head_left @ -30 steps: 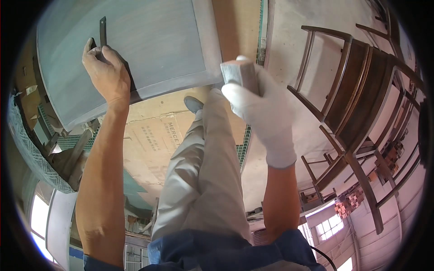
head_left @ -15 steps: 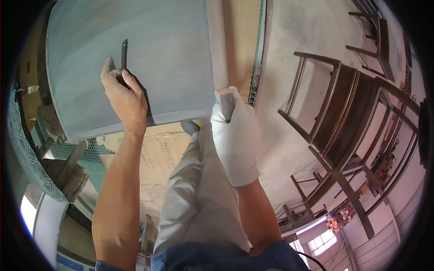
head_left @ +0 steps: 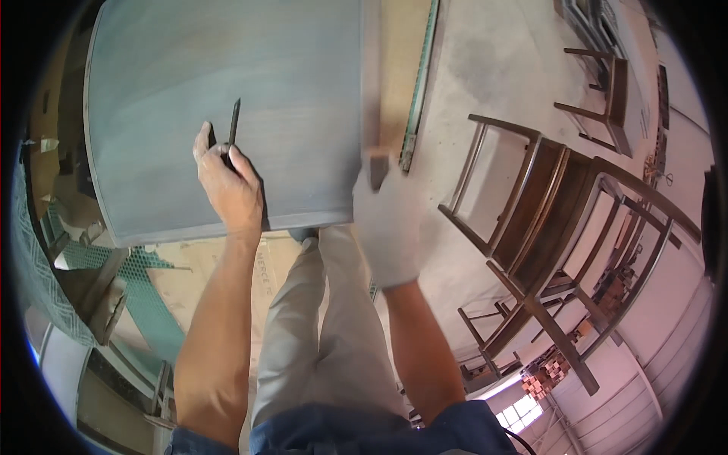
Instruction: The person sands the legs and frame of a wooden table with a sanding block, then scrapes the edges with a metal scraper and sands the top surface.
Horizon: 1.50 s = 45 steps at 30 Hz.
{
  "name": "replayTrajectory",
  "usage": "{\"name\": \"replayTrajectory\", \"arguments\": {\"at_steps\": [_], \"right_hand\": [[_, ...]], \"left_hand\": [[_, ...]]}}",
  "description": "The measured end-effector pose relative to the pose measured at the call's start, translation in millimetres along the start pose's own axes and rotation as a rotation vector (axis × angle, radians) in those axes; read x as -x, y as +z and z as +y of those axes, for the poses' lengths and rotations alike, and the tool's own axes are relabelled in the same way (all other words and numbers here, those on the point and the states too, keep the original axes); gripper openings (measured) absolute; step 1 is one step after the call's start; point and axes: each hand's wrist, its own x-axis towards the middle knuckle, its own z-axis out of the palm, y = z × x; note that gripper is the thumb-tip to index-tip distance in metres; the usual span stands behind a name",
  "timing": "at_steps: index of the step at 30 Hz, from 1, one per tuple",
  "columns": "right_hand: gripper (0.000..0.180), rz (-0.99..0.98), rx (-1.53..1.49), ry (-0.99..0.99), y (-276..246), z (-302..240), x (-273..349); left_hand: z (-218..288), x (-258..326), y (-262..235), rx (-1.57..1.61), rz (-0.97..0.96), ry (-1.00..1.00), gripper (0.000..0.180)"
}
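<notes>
A large grey-painted panel (head_left: 296, 114), perhaps a tabletop, lies before me with a raised rim along its edges. My left hand (head_left: 230, 188) is bare and dusty, resting over the panel's near middle. Between its fingers is a slim dark tool with a pointed tip (head_left: 236, 114), angled away from me. My right hand (head_left: 388, 216), in a white knitted glove and smeared by motion, is closed round a small sanding block (head_left: 379, 168) at the panel's right edge, near its front right corner. The block's underside is hidden.
Brown wooden chairs (head_left: 523, 212) stand on the pale floor (head_left: 485, 68) to the right. Cardboard (head_left: 227, 280) lies below the panel's near edge, around my legs. Green mesh (head_left: 144, 273) and a wooden support (head_left: 110, 280) are at the left.
The view has shifted, so the panel and chairs sit differently in it. My left hand still holds the dark tool, now tilted more rightward. My right hand keeps the block at the edge, blurred.
</notes>
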Motion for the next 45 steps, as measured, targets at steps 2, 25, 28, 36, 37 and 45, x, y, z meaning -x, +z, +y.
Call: {"name": "replayTrajectory", "arguments": {"at_steps": [2,25,28,36,37,45], "right_hand": [[0.032,0.107,-0.023,-0.038,16.6,37.6,19.3],[0.020,-0.013,-0.092,-0.062,-1.5,-41.7,-72.7],[0.043,-0.082,-0.087,-0.044,-23.7,-54.7,-77.3],[0.056,0.361,0.115,-0.203,20.1,-31.4,-83.6],[0.056,0.340,0.109,-0.208,8.9,-54.2,-92.9],[0.044,-0.067,-0.186,0.054,-14.2,-103.9,-167.3]], "left_hand": [[9.0,-2.5,8.1,0.074,-0.003,-0.042,0.006],[4.2,-1.6,-19.9,0.137,-0.151,-0.271,0.032],[16.6,-65.0,-0.7,0.155,-0.106,-0.283,0.035],[-1.4,-206.9,85.8,0.212,-0.007,-0.295,0.022],[-4.8,-202.7,82.8,0.120,-0.004,-0.197,0.021],[16.7,-205.7,79.1,0.086,-0.107,-0.272,0.025]]}}
